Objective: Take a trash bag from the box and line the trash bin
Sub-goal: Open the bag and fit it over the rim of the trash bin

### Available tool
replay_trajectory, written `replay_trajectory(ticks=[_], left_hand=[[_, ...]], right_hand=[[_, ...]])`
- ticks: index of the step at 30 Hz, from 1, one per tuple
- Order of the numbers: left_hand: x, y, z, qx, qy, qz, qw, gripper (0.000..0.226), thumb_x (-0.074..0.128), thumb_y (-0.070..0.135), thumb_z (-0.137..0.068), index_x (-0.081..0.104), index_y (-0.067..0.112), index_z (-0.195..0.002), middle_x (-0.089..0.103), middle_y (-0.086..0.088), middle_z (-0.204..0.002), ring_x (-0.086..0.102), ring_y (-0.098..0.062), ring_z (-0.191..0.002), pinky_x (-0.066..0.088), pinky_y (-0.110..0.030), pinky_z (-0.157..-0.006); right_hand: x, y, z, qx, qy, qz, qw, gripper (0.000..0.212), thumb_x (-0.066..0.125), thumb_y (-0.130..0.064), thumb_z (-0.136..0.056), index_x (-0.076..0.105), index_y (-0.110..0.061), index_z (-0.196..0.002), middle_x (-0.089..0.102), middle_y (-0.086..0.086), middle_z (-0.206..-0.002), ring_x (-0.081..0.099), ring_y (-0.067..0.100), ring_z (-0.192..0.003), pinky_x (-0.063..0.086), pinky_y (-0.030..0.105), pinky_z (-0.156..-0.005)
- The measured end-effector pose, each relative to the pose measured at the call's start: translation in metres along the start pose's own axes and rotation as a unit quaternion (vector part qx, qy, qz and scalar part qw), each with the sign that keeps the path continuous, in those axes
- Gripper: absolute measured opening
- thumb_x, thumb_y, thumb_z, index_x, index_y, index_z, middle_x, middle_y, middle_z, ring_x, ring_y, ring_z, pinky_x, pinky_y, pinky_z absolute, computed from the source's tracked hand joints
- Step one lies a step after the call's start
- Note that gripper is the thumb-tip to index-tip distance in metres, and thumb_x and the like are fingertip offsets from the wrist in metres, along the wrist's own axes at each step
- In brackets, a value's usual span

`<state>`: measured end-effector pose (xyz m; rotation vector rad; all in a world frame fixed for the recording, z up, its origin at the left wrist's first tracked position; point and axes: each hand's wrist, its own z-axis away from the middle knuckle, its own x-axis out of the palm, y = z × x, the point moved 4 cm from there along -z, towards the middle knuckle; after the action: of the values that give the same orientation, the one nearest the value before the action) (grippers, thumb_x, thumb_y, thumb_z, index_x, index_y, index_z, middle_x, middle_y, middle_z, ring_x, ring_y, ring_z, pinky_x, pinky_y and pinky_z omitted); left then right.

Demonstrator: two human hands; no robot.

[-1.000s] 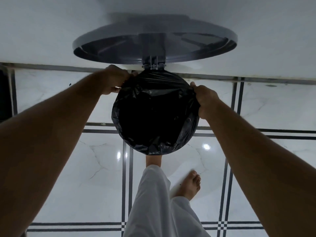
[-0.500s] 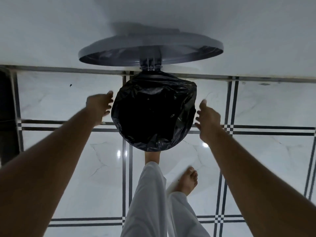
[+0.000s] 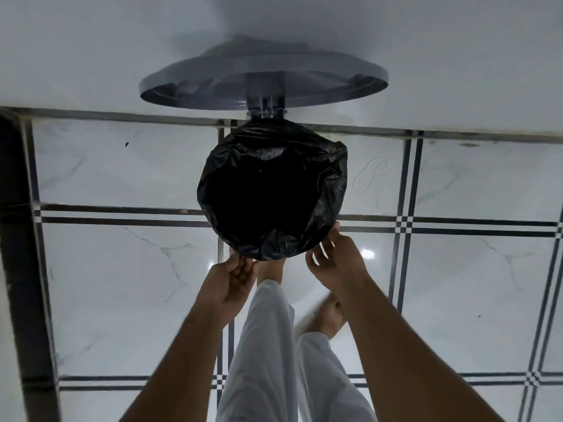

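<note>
A: Where's the trash bag (image 3: 304,166) sitting?

B: Dead centre of the view. The black plastic is folded over the rim of the trash bin, covering it all round, and the mouth gapes open and dark. You can't see the bin's own wall; the bag hides it.

A: And the lid?

B: The grey round lid (image 3: 265,77) stands flipped up at twelve o'clock from the bag, hinged right at the far edge of the rim and resting near the white wall (image 3: 91,41).

A: Hands?

B: Both are at the near edge. The left hand (image 3: 231,284) is at about seven o'clock on the rim, fingers curled, pinching the plastic fold at the tips. The right hand (image 3: 338,263) is at about five o'clock, fingers spread a little and bent, tips against the overhanging plastic; whether it truly pinches the film I cannot tell.

A: What's around it?

B: A glossy white marble floor (image 3: 122,284) with thin dark double lines crossing it. At six o'clock, white trouser legs (image 3: 265,345); one bare foot (image 3: 329,318) shows beside them, and the other foot sits right under the bag's near edge. A dark upright strip (image 3: 18,239) runs down the nine o'clock side.
</note>
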<state>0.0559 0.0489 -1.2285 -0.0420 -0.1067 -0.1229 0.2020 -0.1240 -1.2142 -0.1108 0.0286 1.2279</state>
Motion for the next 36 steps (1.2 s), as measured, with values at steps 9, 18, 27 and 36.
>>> replay_trajectory(ticks=[9, 18, 27, 36], left_hand=[[0.011, 0.005, -0.027, 0.046, 0.079, -0.15, 0.984, 0.027, 0.043, -0.01, -0.101, 0.069, -0.001, -0.1, 0.073, -0.008, -0.071, 0.07, -0.017, -0.075, 0.058, -0.028, -0.077], [0.014, 0.03, 0.011, 0.249, 0.322, -0.266, 0.874, 0.024, 0.048, 0.021, -0.105, 0.064, 0.004, -0.1, 0.066, -0.008, -0.094, 0.062, -0.038, -0.098, 0.047, -0.038, -0.083], [0.121, -0.005, 0.031, 0.374, 0.04, -0.891, 0.256, 0.027, 0.058, 0.027, -0.101, 0.071, 0.014, -0.121, 0.072, -0.008, -0.119, 0.07, -0.031, -0.112, 0.056, -0.045, -0.098], [0.142, 0.035, -0.092, 0.305, 0.077, -0.839, 0.444, 0.068, 0.04, 0.058, -0.11, 0.033, 0.018, -0.165, 0.036, -0.015, -0.169, 0.035, -0.041, -0.155, 0.028, -0.058, -0.123]], right_hand=[[0.009, -0.032, -0.032, -0.02, 0.07, 0.118, 0.99, 0.018, 0.059, -0.005, -0.103, 0.072, -0.017, -0.104, 0.07, -0.001, -0.083, 0.062, 0.016, -0.077, 0.053, 0.025, -0.07], [-0.003, -0.054, -0.015, -0.203, 0.138, 0.243, 0.939, 0.027, 0.053, -0.025, -0.11, 0.072, -0.017, -0.092, 0.077, 0.004, -0.094, 0.07, 0.022, -0.083, 0.055, 0.036, -0.078], [0.008, -0.035, 0.011, -0.398, 0.081, 0.388, 0.827, 0.036, 0.054, -0.046, -0.115, 0.07, -0.019, -0.133, 0.068, -0.021, -0.101, 0.062, -0.01, -0.094, 0.044, 0.004, -0.075], [-0.001, -0.057, -0.02, -0.444, 0.098, 0.396, 0.798, 0.035, 0.063, -0.053, -0.11, 0.071, -0.028, -0.086, 0.074, -0.011, -0.082, 0.067, 0.006, -0.077, 0.045, 0.02, -0.073]])
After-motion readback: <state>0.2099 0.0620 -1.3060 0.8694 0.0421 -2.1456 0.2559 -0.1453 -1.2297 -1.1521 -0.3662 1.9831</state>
